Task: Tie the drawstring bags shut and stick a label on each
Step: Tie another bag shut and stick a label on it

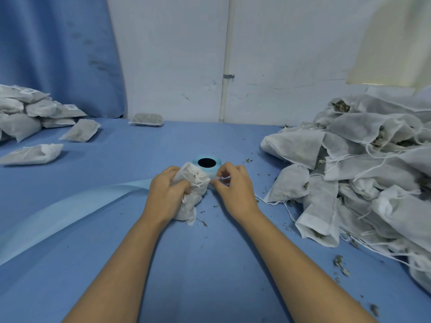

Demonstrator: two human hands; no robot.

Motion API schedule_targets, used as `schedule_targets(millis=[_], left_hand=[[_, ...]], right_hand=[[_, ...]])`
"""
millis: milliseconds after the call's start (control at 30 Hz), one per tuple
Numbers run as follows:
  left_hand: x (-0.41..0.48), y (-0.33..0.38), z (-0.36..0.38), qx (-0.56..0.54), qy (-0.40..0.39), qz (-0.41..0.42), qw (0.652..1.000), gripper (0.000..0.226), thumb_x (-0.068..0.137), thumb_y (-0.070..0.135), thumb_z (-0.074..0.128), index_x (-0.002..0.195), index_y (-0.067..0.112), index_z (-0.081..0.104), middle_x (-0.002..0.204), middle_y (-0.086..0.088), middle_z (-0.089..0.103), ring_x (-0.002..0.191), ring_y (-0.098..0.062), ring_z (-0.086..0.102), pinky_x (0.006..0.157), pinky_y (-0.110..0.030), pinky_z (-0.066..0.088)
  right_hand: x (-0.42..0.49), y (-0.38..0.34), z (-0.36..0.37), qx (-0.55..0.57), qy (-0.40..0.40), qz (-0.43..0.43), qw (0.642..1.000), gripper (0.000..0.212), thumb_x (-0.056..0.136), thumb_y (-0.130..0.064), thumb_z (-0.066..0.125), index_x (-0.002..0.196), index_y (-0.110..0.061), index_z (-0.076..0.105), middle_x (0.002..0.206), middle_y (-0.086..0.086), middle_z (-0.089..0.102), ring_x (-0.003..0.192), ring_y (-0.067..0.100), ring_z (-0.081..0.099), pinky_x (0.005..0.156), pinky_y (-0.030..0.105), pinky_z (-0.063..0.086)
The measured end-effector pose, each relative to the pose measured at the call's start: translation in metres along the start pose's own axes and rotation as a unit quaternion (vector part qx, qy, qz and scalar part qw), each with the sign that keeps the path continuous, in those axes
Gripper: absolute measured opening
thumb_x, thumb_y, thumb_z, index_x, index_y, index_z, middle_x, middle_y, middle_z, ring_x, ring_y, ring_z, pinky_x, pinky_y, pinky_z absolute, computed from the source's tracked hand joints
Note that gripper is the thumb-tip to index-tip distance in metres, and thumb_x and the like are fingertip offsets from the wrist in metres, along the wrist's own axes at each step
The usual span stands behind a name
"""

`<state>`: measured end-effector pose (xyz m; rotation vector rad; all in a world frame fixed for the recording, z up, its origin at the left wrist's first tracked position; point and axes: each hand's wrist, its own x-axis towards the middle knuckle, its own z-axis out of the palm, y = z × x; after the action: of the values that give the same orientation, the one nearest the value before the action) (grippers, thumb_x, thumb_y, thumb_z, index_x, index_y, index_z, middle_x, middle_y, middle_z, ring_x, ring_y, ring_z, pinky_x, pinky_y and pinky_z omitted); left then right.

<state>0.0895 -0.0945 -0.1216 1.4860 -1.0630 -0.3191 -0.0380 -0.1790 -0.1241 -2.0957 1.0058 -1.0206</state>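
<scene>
White bag (189,201) bunched in my left hand (166,191), right hand (233,186) pinching what seems its drawstring (197,183), I should pull taut rightward.

- table cover (210,264) is a flat medium blue, no pattern, dotted with grey-green dried herb crumbs (341,264)
- curtain (58,54) in the upper left is the same sort of blue, with a few darker smudges
- wall (175,54) is off-white and scuffed, and the pipe (225,66) on it is white
- label roll (211,170) mid-frame is turquoise, its core hole black
- backing strip (70,210) trailing to the lower left is pale blue
- drawstring bag (193,194) in the centre is white with white cord
- small label (223,180) just right of it looks whitish, bit blurry tbh
- pile of open bags (373,171) on the right is white, with brownish-green stuff at the mouths
- stacked bags (28,106) on the left look greyer, some with white labels carrying dark print
- sheet (391,43) in the upper right is cream
</scene>
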Motion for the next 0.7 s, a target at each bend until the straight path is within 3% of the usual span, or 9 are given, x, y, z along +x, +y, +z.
schedule_targets(millis=[133, 200, 300, 433, 567, 700], left_hand=[[-0.0016, 0.0005, 0.0007, -0.006, -0.005, -0.003, 1.0, 0.007, 0.059, 0.018, 0.05, 0.052, 0.02, 0.049, 0.058, 0.01, 0.05, 0.053, -0.001, 0.045, 0.053, -0.016, 0.033], [-0.0017, 0.001, 0.0006, -0.004, -0.004, -0.002, 1.0, 0.009, 0.059, 0.018, 0.049, 0.051, 0.021, 0.048, 0.057, 0.011, 0.05, 0.052, 0.0, 0.045, 0.052, -0.015, 0.032], [-0.0011, 0.0017, 0.001, 0.006, -0.003, -0.002, 1.0, 0.007, 0.059, 0.018, 0.049, 0.053, 0.018, 0.049, 0.061, 0.009, 0.05, 0.053, 0.0, 0.045, 0.052, -0.014, 0.033], [-0.0016, 0.0025, 0.0012, 0.006, -0.001, -0.01, 1.0, 0.005, 0.059, 0.019, 0.049, 0.054, 0.019, 0.05, 0.064, 0.009, 0.051, 0.058, -0.003, 0.047, 0.056, -0.016, 0.033], [-0.0017, 0.0027, 0.0018, 0.003, 0.007, -0.021, 1.0, 0.005, 0.058, 0.019, 0.049, 0.055, 0.021, 0.052, 0.065, 0.01, 0.052, 0.058, 0.0, 0.048, 0.055, -0.014, 0.034], [0.0005, -0.0008, 0.0023, 0.012, 0.026, -0.033, 0.999, 0.009, 0.06, 0.02, 0.05, 0.065, 0.016, 0.057, 0.078, 0.007, 0.058, 0.067, -0.002, 0.051, 0.059, -0.018, 0.036]], right_hand=[[-0.0019, 0.0023, 0.0006, 0.013, 0.018, -0.005, 1.0, 0.026, 0.084, -0.019, 0.067, 0.075, -0.028, 0.044, 0.096, 0.002, 0.053, 0.073, 0.005, 0.051, 0.066, 0.013, 0.039], [-0.0021, 0.003, 0.0013, 0.015, 0.037, -0.005, 0.999, 0.028, 0.081, -0.019, 0.069, 0.074, -0.03, 0.044, 0.09, 0.0, 0.057, 0.066, 0.004, 0.049, 0.061, 0.018, 0.039], [-0.0022, 0.0026, 0.0009, 0.04, 0.05, 0.013, 0.998, 0.03, 0.076, -0.021, 0.074, 0.09, -0.029, 0.049, 0.076, -0.007, 0.054, 0.059, 0.005, 0.048, 0.061, 0.027, 0.045], [-0.0036, 0.0025, -0.0003, 0.058, 0.055, 0.038, 0.996, 0.04, 0.073, -0.025, 0.078, 0.102, -0.023, 0.052, 0.066, -0.012, 0.051, 0.059, 0.001, 0.049, 0.058, 0.02, 0.041], [-0.0052, 0.0011, -0.0036, 0.104, 0.027, 0.058, 0.993, 0.041, 0.072, -0.018, 0.078, 0.104, -0.02, 0.053, 0.072, -0.012, 0.054, 0.062, 0.001, 0.052, 0.062, 0.018, 0.046], [-0.0067, -0.0004, -0.0074, 0.157, -0.009, 0.073, 0.985, 0.038, 0.072, -0.002, 0.075, 0.096, -0.021, 0.052, 0.08, -0.008, 0.059, 0.058, -0.005, 0.056, 0.056, 0.008, 0.046]])
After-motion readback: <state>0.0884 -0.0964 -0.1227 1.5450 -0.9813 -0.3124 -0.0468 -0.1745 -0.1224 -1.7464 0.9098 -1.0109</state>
